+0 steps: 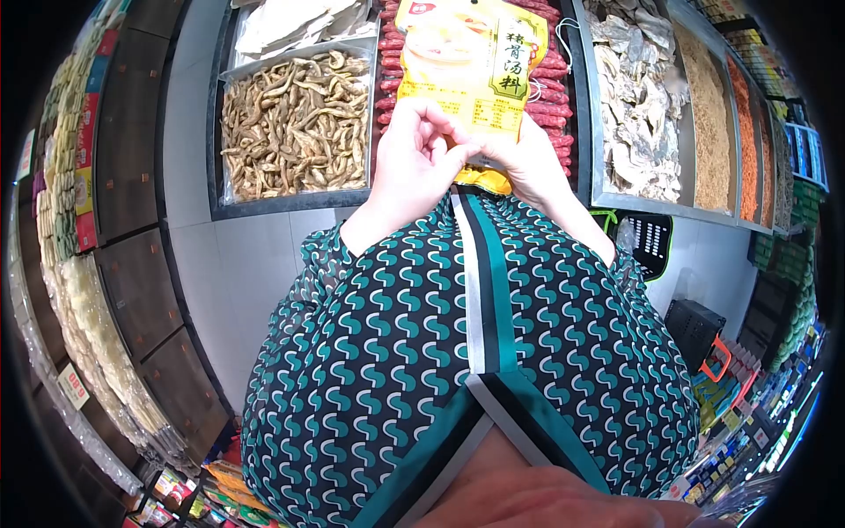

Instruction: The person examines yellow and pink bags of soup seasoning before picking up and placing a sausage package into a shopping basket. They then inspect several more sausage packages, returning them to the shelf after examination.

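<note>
A yellow soup seasoning packet [471,66] with printed Chinese characters is held up in front of my chest, over a bin of red sausages [550,114]. My left hand [418,154] is at its lower left edge, fingers curled and thumb and fingertips pinched against the packet. On the lower right edge, my right hand [532,167] grips it, with the thumb in front and the other fingers mostly hidden behind. The two thumbs nearly meet at the bottom edge. Beneath them, the packet's lower end bends towards my patterned shirt [387,334].
A bin of small dried fish [295,123] lies left of the sausages. To the right are bins of pale dried goods [638,106] and brown bits [704,114]. A black basket [651,242] stands on the tiled floor at right. Stocked shelves line both sides.
</note>
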{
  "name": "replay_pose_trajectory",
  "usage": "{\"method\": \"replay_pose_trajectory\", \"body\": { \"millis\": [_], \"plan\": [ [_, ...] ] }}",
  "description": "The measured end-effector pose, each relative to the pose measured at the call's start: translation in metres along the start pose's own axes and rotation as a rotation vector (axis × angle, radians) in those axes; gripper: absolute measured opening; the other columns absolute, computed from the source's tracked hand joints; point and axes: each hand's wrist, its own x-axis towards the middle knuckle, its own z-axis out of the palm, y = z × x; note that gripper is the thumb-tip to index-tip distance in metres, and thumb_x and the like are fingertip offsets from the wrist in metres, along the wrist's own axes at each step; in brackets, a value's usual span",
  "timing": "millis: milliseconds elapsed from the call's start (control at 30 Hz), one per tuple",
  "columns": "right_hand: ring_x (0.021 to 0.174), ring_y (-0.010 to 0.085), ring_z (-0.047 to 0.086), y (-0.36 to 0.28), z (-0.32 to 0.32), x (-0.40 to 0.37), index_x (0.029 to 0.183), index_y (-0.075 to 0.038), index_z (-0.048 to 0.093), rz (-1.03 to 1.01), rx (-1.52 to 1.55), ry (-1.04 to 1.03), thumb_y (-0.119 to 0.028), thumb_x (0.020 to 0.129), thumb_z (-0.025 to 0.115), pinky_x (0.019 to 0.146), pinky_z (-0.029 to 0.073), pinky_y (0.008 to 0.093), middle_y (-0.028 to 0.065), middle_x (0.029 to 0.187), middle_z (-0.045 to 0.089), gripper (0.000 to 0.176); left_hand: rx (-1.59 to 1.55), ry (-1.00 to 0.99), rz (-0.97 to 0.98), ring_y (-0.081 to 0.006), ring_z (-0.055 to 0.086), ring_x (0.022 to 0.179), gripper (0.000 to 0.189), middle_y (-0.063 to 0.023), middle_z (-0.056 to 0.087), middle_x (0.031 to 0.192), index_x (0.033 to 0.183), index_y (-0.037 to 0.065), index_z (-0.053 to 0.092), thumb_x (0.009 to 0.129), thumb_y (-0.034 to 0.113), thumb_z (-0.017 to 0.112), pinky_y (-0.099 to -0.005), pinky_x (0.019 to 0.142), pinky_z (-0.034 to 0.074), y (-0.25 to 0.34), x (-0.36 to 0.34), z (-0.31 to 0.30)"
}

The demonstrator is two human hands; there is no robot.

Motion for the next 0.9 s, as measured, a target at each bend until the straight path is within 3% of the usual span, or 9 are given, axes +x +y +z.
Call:
{"method": "replay_pose_trajectory", "body": {
  "millis": [200,267,333,400,433,533,600,767,900],
  "plan": [
    [0.099,0.0156,0.06,-0.003,0.006,-0.003,0.122,0.003,0.045,0.011,0.057,0.015,-0.011,0.078,0.069,0.085,0.049,0.0289,0.0102,0.114,0.059,0.052,-0.021,0.053,0.021,-0.0021,0.047,0.061,0.039,-0.0051,0.058,0.082,0.101,0.005,0.038,0.077,-0.007,0.066,-0.0137,0.053,0.036,0.002,-0.002,-0.002],
    [0.097,0.0154,0.06,-0.002,0.006,-0.004,0.12,0.003,0.047,-0.068,-0.034,0.015,-0.011,0.077,0.07,0.085,0.049,0.029,0.0103,0.114,0.059,0.051,0.021,0.18,0.138,-0.0043,0.051,0.068,0.04,-0.0054,0.058,0.084,0.103,0.005,0.039,0.077,-0.007,0.066,-0.0149,0.057,0.039,0.006,-0.001,-0.006],
    [0.097,0.0153,0.06,-0.003,0.005,-0.006,0.119,0.003,0.047,-0.045,-0.068,0.039,-0.01,0.076,0.071,0.085,0.049,0.0291,0.0103,0.113,0.06,0.051,0.082,0.274,0.165,-0.0094,0.055,0.081,0.041,-0.0081,0.058,0.095,0.106,0.004,0.04,0.076,-0.004,0.068,-0.0212,0.072,0.045,0.003,0.002,-0.016],
    [0.097,0.0151,0.06,-0.003,0.004,-0.008,0.118,0.003,0.048,-0.02,-0.103,0.062,-0.01,0.075,0.072,0.085,0.049,0.0291,0.0102,0.112,0.06,0.051,0.264,0.351,0.335,-0.0143,0.053,0.096,0.051,-0.0102,0.055,0.107,0.116,0.002,0.039,0.076,-0.001,0.07,-0.0265,0.083,0.044,0.004,0.012,-0.022],
    [0.096,0.015,0.06,-0.003,0.003,-0.009,0.117,0.003,0.048,-0.018,-0.139,0.074,-0.009,0.074,0.072,0.084,0.049,0.0291,0.0101,0.11,0.061,0.051,0.265,0.352,0.335,-0.0143,0.053,0.096,0.051,-0.0102,0.055,0.107,0.116,0.002,0.039,0.076,-0.001,0.07,-0.0265,0.083,0.044,0.004,0.014,-0.023],
    [0.095,0.0146,0.06,-0.005,0.003,-0.01,0.117,0.002,0.048,0.009,-0.19,0.053,-0.008,0.073,0.073,0.084,0.049,0.029,0.0099,0.108,0.062,0.052,0.122,0.354,0.154,-0.018,0.049,0.109,0.061,-0.0112,0.051,0.117,0.127,-0.001,0.034,0.077,0.004,0.07,-0.0309,0.092,0.041,-0.001,0.017,-0.031],
    [0.094,0.0143,0.061,-0.007,0.003,-0.012,0.117,0.001,0.049,0.034,-0.208,0.02,-0.007,0.072,0.074,0.084,0.049,0.029,0.0097,0.106,0.063,0.052,-0.255,0.119,-0.044,-0.0199,0.048,0.114,0.064,-0.0125,0.05,0.121,0.131,-0.002,0.031,0.079,0.007,0.068,-0.0324,0.096,0.04,-0.011,0.022,-0.043],
    [0.095,0.0147,0.061,-0.01,0.007,-0.015,0.116,0.001,0.05,0.067,-0.326,-0.027,-0.007,0.071,0.075,0.084,0.048,0.0294,0.0094,0.106,0.063,0.052,-0.429,0.18,-0.064,-0.0147,0.06,0.096,0.039,-0.0116,0.062,0.104,0.111,-0.003,0.048,0.079,0.003,0.069,-0.0277,0.085,0.048,-0.002,0.025,-0.036],
    [0.095,0.0144,0.06,-0.007,0.004,-0.016,0.116,0.001,0.05,0.078,-0.329,-0.018,-0.008,0.071,0.075,0.085,0.048,0.0297,0.009,0.106,0.063,0.053,-0.382,0.187,-0.054,-0.0135,0.062,0.088,0.035,-0.0109,0.063,0.101,0.107,-0.002,0.049,0.079,0.003,0.069,-0.0259,0.079,0.051,-0.01,0.026,-0.038]
  ]
}}
